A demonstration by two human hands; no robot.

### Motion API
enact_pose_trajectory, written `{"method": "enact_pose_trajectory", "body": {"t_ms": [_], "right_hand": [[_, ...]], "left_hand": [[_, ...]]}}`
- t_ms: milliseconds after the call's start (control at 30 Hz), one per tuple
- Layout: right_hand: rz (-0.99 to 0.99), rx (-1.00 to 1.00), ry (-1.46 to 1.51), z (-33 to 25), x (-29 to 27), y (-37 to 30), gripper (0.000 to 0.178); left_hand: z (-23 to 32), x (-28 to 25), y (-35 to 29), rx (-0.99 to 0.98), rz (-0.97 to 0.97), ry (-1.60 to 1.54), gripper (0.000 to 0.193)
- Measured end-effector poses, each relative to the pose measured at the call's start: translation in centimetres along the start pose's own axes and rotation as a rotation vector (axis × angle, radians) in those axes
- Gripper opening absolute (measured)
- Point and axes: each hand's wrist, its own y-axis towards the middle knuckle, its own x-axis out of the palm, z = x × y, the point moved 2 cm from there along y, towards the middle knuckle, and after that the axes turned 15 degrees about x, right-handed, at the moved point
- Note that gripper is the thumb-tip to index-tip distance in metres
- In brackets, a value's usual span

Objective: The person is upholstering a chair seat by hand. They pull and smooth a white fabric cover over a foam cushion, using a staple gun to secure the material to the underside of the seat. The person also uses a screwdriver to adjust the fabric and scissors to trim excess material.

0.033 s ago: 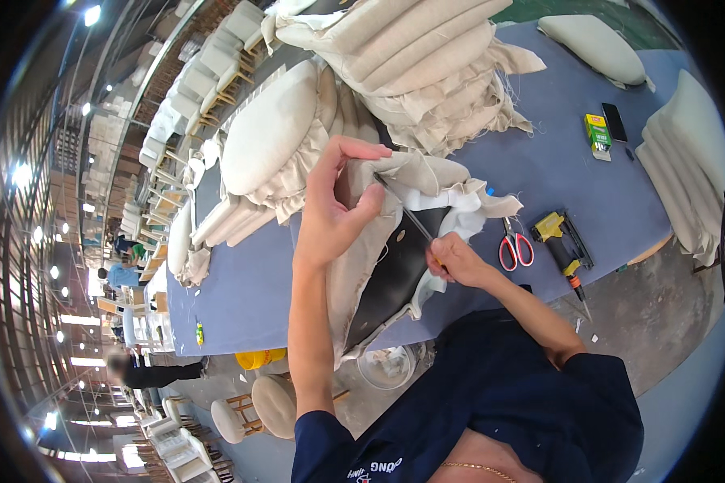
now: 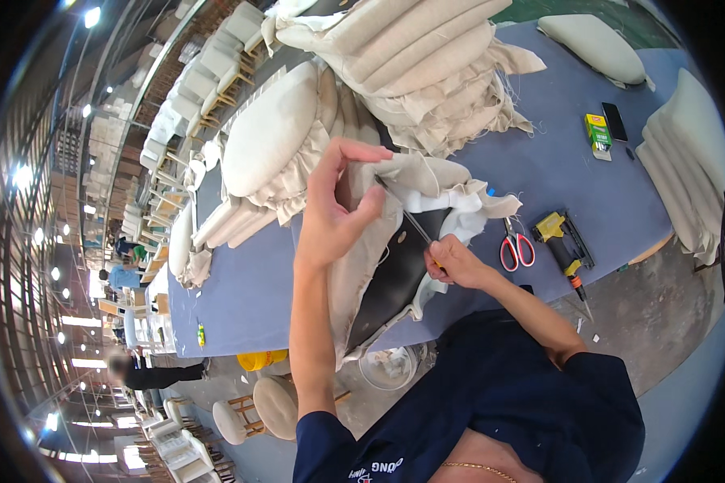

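A cushion in beige fabric [image 2: 353,278] stands tilted before me, its black underside [image 2: 388,291] showing and its cloth edges loose, with white padding [image 2: 459,216] peeping out. My left hand [image 2: 338,213] grips the upper rim, fingers over the far side and thumb near the fold. In my right hand [image 2: 457,264] is closed a screwdriver-like tool [image 2: 416,225] with a long thin metal shaft. The shaft runs up across the underside to the fabric fold by my left thumb; the tip is hard to see there. My right fingers cover most of the handle.
On the blue-grey table [image 2: 532,153] lie red-handled scissors [image 2: 516,248], a yellow-black staple gun [image 2: 564,241], a yellow-green box [image 2: 597,135] and a phone [image 2: 614,122]. Stacked beige cushions [image 2: 435,72] rise behind. A white bucket [image 2: 388,368] and a stool [image 2: 275,406] stand below the table edge.
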Motion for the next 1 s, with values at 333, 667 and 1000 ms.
{"method": "enact_pose_trajectory", "body": {"t_ms": [333,667,1000], "right_hand": [[-0.506,0.154,0.134,0.4,1.0,1.3,0.078],[0.268,-0.2,-0.063,-0.1,1.8,0.8,0.071],[-0.168,-0.078,0.017,0.4,2.0,1.0,0.083]], "left_hand": [[-0.5,-1.0,-0.6,0.017,-0.01,0.001,0.034],[-0.7,-1.1,-0.5,0.02,-0.016,-0.014,0.035],[0.1,-0.2,-0.3,0.023,-0.02,-0.078,0.036]]}}
